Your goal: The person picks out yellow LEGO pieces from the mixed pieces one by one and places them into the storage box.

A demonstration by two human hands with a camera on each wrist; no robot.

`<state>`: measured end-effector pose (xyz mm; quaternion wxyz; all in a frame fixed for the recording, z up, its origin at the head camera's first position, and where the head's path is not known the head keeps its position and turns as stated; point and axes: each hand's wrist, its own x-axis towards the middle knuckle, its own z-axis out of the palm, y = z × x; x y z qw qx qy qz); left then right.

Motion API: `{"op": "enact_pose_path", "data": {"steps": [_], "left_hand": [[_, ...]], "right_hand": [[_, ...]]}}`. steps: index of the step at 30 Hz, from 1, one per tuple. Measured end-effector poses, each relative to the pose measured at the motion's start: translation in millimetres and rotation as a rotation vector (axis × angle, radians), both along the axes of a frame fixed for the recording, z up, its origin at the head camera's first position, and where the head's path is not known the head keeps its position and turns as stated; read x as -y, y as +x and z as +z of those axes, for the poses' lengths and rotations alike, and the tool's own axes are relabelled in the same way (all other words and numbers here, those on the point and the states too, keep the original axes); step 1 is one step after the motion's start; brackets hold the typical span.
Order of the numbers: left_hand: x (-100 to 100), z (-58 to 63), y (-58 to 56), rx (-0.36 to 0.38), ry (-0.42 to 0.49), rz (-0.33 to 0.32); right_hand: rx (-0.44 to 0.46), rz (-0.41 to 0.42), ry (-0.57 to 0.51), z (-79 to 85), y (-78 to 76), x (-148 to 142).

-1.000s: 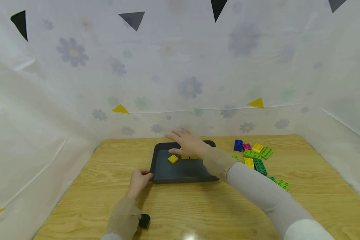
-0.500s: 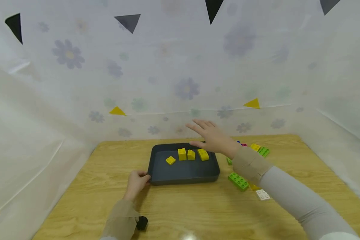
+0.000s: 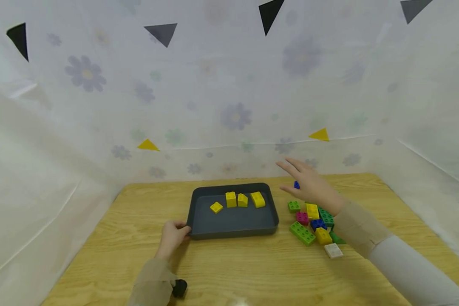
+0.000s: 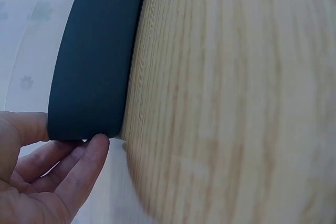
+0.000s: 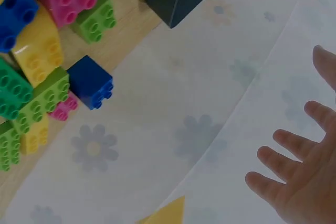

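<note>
A dark grey tray (image 3: 229, 225) lies on the wooden table with several yellow building blocks (image 3: 231, 199) inside it. At its near left corner my left hand (image 3: 173, 236) grips the tray, the thumb at the rim and fingertips against the outer wall in the left wrist view. My right hand (image 3: 315, 189) hovers over the right side of the table, fingers spread and straight, holding nothing. Beneath and in front of it sits a loose group of building blocks, among them a long light green block (image 3: 302, 233), a pink block (image 3: 302, 218) and a white block (image 3: 333, 250).
Patterned white sheeting (image 3: 229, 106) rises behind the table (image 3: 229, 272) and along both sides. A dark blue block (image 5: 91, 81) stands near the table's far edge. A small black object (image 3: 179, 288) shows beside the left wrist.
My right hand has moved from over the tray to the right, above the loose blocks, uncovering the yellow blocks in the tray. The left hand stays at the tray's corner.
</note>
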<state>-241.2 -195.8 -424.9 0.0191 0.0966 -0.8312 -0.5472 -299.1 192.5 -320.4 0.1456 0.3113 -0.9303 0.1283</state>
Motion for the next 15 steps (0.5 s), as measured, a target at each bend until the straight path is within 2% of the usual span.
{"op": "enact_pose_path", "data": {"steps": [9, 15], "left_hand": [[2, 0.8, 0.6, 0.009, -0.011, -0.001], [1, 1.0, 1.5, 0.005, -0.002, -0.006]], "right_hand": [[0.075, -0.055, -0.021, -21.2, 18.6, -32], [0.207, -0.129, -0.003, -38.5, 33.3, -45]]}}
